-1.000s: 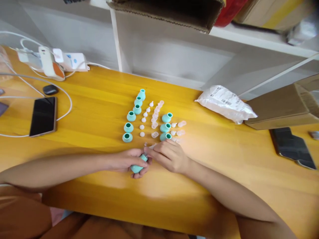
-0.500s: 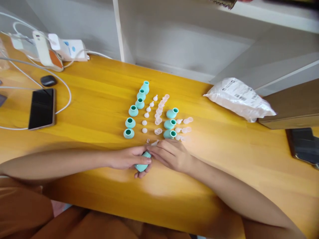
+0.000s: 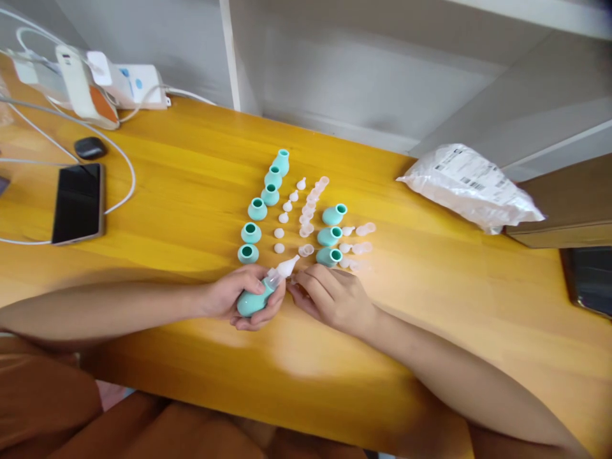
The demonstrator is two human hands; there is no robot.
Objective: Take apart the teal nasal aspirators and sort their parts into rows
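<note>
My left hand point(image 3: 255, 296) is closed around a turquoise bulb nasal aspirator point(image 3: 253, 303). A clear collar and a white nozzle point(image 3: 287, 266) are fitted to its neck, tilted up to the right. My right hand point(image 3: 332, 296) is low over the table just right of it, fingertips pinched at a small clear plastic piece point(image 3: 293, 279) that they partly hide. Beyond the hands stand a row of turquoise bulbs point(image 3: 257, 208), a row of white nozzles point(image 3: 284, 217) and a row of clear collars point(image 3: 306, 229). Three more bulbs point(image 3: 329, 236) lie tilted at the right.
Beside those three bulbs are more nozzles and clear collars point(image 3: 366, 228). At left lie a phone point(image 3: 78, 204), a black mouse-like object point(image 3: 90, 148) and a power strip point(image 3: 138, 86) with cables. A white plastic parcel point(image 3: 471, 185) leans by a cardboard box point(image 3: 564, 210) at right.
My right hand has come off the aspirator and closed at the small clear piece on the table. My left hand has shifted left with the aspirator, whose white nozzle now shows fully.
</note>
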